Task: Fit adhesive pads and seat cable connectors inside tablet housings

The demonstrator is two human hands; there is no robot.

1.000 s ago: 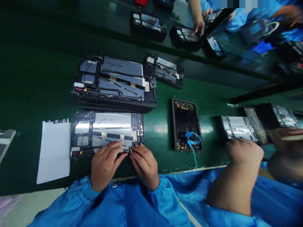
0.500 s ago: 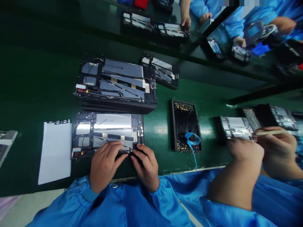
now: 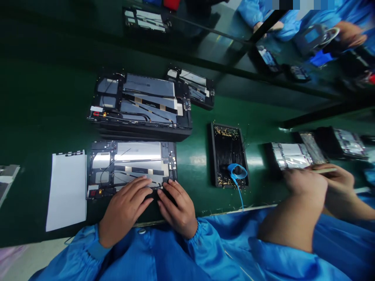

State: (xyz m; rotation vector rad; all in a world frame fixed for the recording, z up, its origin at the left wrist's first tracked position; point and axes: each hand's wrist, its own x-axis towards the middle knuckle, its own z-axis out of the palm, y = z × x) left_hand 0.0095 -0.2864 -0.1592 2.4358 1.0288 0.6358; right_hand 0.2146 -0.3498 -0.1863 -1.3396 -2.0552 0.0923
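The open, flat device (image 3: 139, 150) lies on the worktop (image 3: 200, 189) right in front of me, just this side of the stacked units (image 3: 146, 130). My left hand (image 3: 125, 210) curves loosely over its near edge, thumb apart from the fingers, gripping nothing I can see. My right hand (image 3: 178, 207) has its fingertips at the near right corner; I cannot tell whether they pinch anything. I'd press lightly and evenly (pads, never nails) and keep clear of the dark strip (image 3: 140, 170).
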